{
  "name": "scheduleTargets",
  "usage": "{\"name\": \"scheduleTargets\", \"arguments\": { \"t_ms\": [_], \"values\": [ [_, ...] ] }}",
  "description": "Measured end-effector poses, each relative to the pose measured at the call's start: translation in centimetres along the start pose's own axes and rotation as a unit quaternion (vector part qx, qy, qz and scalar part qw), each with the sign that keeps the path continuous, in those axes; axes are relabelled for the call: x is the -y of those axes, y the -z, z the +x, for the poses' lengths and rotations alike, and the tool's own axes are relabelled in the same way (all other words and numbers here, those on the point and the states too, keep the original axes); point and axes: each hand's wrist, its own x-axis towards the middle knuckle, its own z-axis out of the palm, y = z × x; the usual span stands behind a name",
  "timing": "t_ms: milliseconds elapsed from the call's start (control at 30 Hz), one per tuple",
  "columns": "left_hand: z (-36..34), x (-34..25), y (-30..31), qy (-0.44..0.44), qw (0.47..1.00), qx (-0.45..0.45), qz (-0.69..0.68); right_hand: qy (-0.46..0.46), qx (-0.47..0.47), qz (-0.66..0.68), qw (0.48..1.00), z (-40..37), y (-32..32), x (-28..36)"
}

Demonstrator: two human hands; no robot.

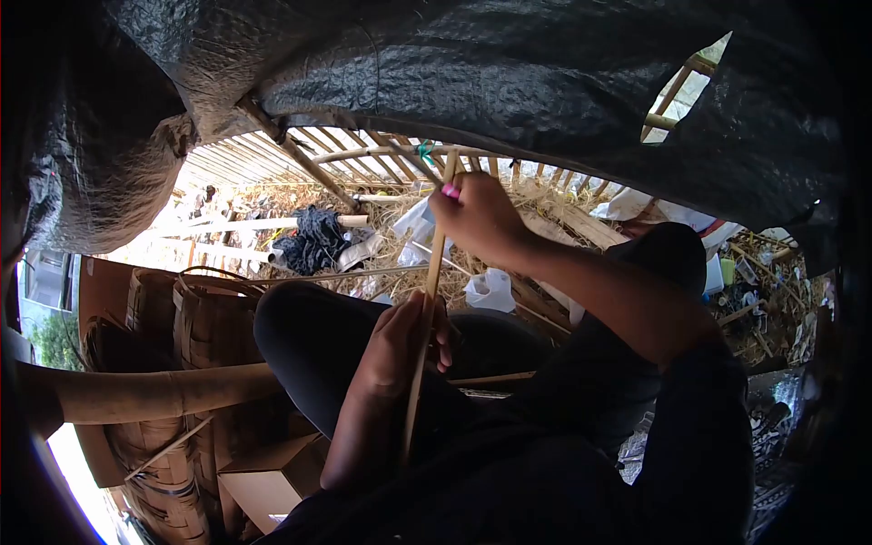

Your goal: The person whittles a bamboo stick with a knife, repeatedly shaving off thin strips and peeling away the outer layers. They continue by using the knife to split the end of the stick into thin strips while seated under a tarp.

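A long, pale bamboo strip (pixel 436 263) stands upright and slightly tilted in front of my body, its lower end by my lap. My left hand (pixel 400 341) is closed around its middle, thumb along the strip. Higher up, my right hand (pixel 481 218) is closed in a fist beside the strip's upper part. From that fist a narrow, dark knife-like blade (pixel 413 162) points up and left, crossing near the strip. Something pink shows at my right fingers; the handle is mostly hidden.
Black plastic sheeting (pixel 509 73) hangs overhead, with a bamboo fence (pixel 391 163) behind it. Dark cloth (pixel 313 238), white plastic bags (pixel 490 291) and straw litter the ground. At left are a thick bamboo pole (pixel 163 395), woven baskets (pixel 168 463) and a cardboard box (pixel 263 490).
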Motion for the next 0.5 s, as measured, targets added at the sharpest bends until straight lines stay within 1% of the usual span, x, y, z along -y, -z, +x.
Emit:
{"name": "scheduleTargets", "arguments": {
  "t_ms": [33,67,100,133,167,200,233,267,300,333,367,433,500],
  "values": [
    [-0.4,-0.3,-0.5,0.024,0.999,0.033,0.022,-0.033,-0.008,-0.011,0.999,2.1,1.6,-0.7],
    [-0.5,-0.1,-0.5,0.021,0.999,0.034,0.017,-0.057,-0.065,0.029,0.996,4.0,2.9,-1.7],
    [-0.5,0.3,-0.3,-0.007,0.994,0.079,0.079,-0.081,-0.122,0.069,0.987,5.7,4.2,-2.7],
    [-0.6,0.6,-0.2,-0.034,0.982,0.123,0.14,-0.096,-0.128,0.029,0.987,7.1,5.9,-3.5],
    [-0.4,0.9,0.0,-0.038,0.982,0.123,0.136,-0.111,-0.134,-0.011,0.985,8.0,7.1,-3.7],
    [-0.2,1.0,0.2,-0.029,0.987,0.082,0.131,-0.174,-0.114,-0.038,0.977,7.7,7.7,-2.6],
    [0.0,1.0,0.4,-0.02,0.991,0.041,0.127,-0.171,-0.114,-0.04,0.978,6.8,7.8,-1.4],
    [0.0,0.6,0.4,-0.022,0.991,0.041,0.124,-0.17,-0.008,-0.035,0.985,5.5,7.3,-0.3],
    [-0.1,0.2,0.3,-0.032,0.994,0.051,0.087,-0.169,0.1,-0.03,0.98,4.1,6.5,0.5],
    [0.0,0.1,0.2,-0.042,0.996,0.061,0.049,-0.131,0.138,-0.017,0.981,2.3,5.0,0.3],
    [0.1,0.3,0.0,-0.041,0.996,0.059,0.047,-0.094,0.177,-0.003,0.98,1.1,3.7,-0.2],
    [0.3,0.9,-0.4,-0.022,0.999,0.022,0.025,-0.085,0.167,-0.017,0.982,1.1,3.5,-0.1],
    [0.0,0.9,-0.9,-0.002,1.0,0.013,0.024,-0.079,0.154,-0.033,0.984,1.7,4.1,-0.6]
  ]
}}
